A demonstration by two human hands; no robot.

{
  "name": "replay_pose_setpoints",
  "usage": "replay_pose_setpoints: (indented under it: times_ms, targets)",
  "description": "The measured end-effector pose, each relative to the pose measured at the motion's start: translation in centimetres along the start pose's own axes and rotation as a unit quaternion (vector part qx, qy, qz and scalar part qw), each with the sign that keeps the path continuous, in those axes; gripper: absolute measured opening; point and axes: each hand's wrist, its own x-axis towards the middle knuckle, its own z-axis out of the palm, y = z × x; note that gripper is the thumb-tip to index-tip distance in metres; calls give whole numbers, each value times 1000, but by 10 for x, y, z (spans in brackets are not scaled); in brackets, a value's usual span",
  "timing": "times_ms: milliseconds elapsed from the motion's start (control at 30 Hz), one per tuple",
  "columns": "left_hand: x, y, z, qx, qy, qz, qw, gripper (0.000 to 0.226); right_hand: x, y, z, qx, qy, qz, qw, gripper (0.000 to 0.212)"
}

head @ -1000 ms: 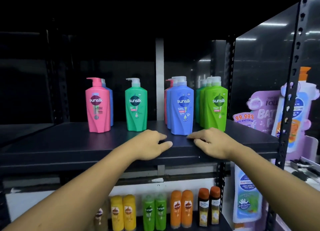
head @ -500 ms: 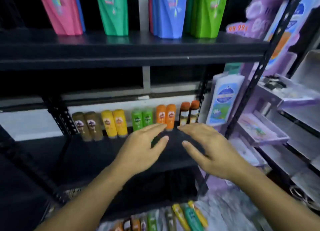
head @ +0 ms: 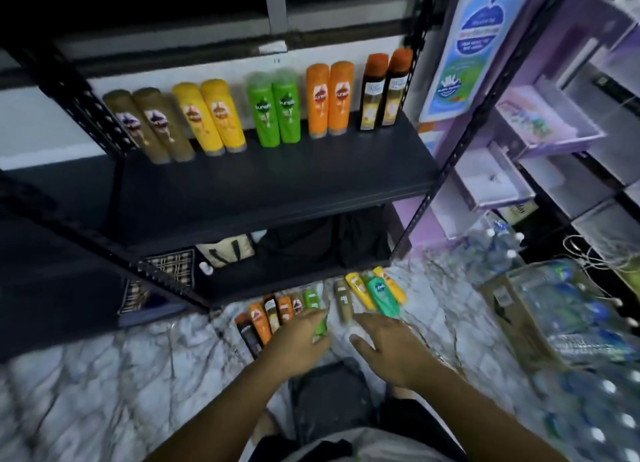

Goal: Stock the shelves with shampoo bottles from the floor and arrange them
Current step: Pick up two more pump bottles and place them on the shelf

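Note:
Several small shampoo bottles (head: 273,311) lie in a row on the marble floor below the rack, and a second cluster with a teal bottle (head: 382,297) lies to their right. My left hand (head: 298,342) is down over a green bottle (head: 320,326) at the end of the row; blur hides whether the fingers curl round it. My right hand (head: 388,349) hovers beside it with fingers spread, holding nothing. On the black shelf (head: 277,184) above, pairs of olive, yellow, green (head: 277,110), orange and dark brown bottles stand along the back.
Shrink-wrapped packs of water bottles (head: 571,309) and a cardboard box crowd the floor at the right. A purple display stand (head: 519,150) sits beside the rack's post. Bags (head: 221,254) lie under the lowest shelf. A dark object (head: 329,392) sits between my feet.
My view has swung down from the upper shelf of pump bottles to the floor. Both hands have dropped from the shelf edge to the bottles lying on the floor.

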Motion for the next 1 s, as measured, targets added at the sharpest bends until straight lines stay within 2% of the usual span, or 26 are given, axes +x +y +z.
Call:
replay_pose_setpoints:
  times_ms: [100,233,433,633,767,867,1000]
  targets:
    - [0,-14,22,-3,-35,-38,999,69,7,5,18,-9,-59,26,998,66]
    - [-5,-22,43,-27,-33,-82,996,58,17,5,35,-21,-122,11,992,61]
    - [23,8,62,-47,-5,-129,990,64,34,40,28,-57,-150,-6,987,59]
    - [75,48,59,-40,4,-122,992,58,52,108,2,-104,-147,-26,983,60]
    - [116,52,64,-10,-20,-100,995,65,61,141,-3,-108,-157,19,982,60]
    - [157,42,74,-7,-44,-75,996,63,77,166,11,-99,-165,58,980,60]
    - [228,3,107,-1,-73,-72,995,65,122,210,66,-103,-185,96,973,60]
